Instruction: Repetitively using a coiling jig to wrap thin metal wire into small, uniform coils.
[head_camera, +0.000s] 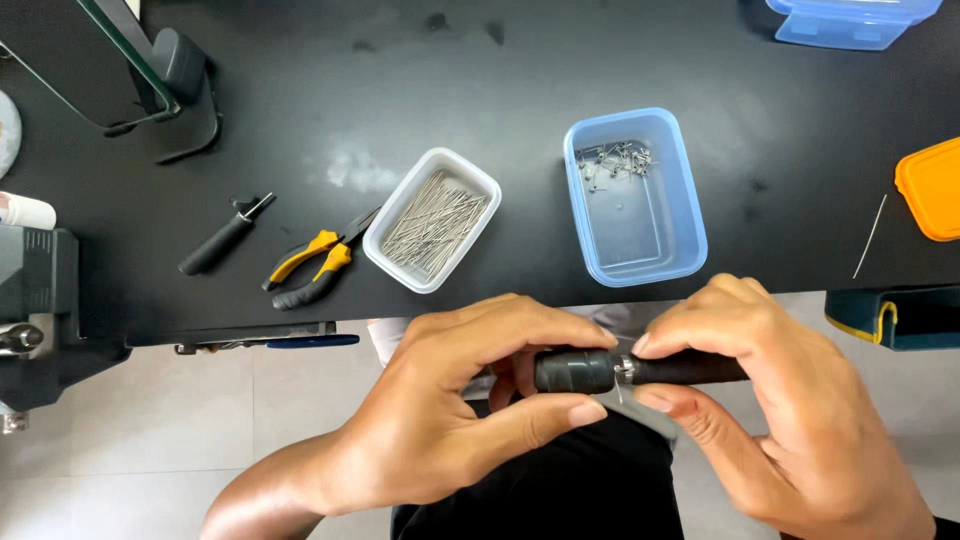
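Both hands meet just below the near edge of the black counter (300, 100), closed around a black cylindrical hand tool (640, 371) held level between them. The left hand (470, 400) pinches the tool's thicker black collar between thumb and fingers; the right hand (790, 400) wraps the slimmer black handle, its thumb and forefinger at the metal joint where a thin wire piece sticks out.

On the counter, a white rectangular plastic tub (432, 219) sits tilted and holds a loose heap of straight metal pins. Well to its right, a light blue rectangular plastic tub (634, 197) is mostly bare inside, with a small cluster of short bent metal pieces in its far corner. A second blue lidded plastic box (850, 20) stands at the far right edge, and an orange plastic lid (932, 187) lies at the right. Yellow-and-black handled pliers (310, 268) rest just left of the white tub, beside a small black-handled tool (220, 240).
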